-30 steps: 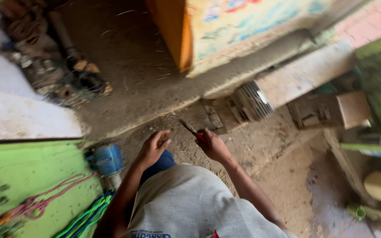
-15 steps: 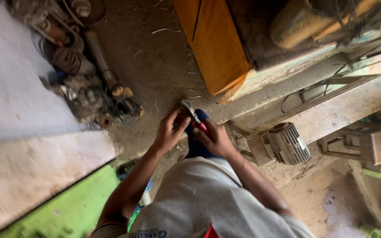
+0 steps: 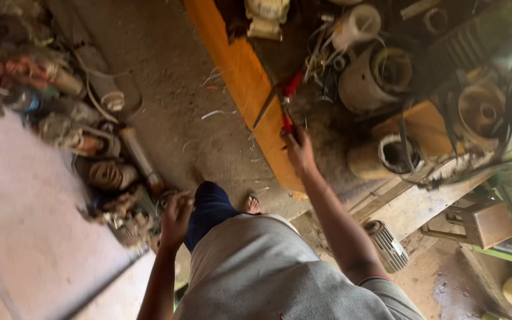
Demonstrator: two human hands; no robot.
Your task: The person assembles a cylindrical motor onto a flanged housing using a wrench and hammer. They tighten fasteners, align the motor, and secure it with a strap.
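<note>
Dusty workshop floor (image 3: 167,127) now lies underfoot; the right hand (image 3: 299,151) has reached far over the orange worktop (image 3: 250,89), fingers closed on red-handled pliers (image 3: 284,106), while the left hand (image 3: 176,216) hangs loosely curled, empty.

My left hand (image 3: 175,217) is smeared by motion blur, so I can't tell whether its fingers are curled or holding anything. My right hand (image 3: 299,149) covers the lower handles of the red-handled pliers (image 3: 284,104), and their tip is lost against the dark clutter. The orange board (image 3: 244,77) runs off the top edge. The parts heap (image 3: 84,136) on the left is too blurred to sort out.
</note>
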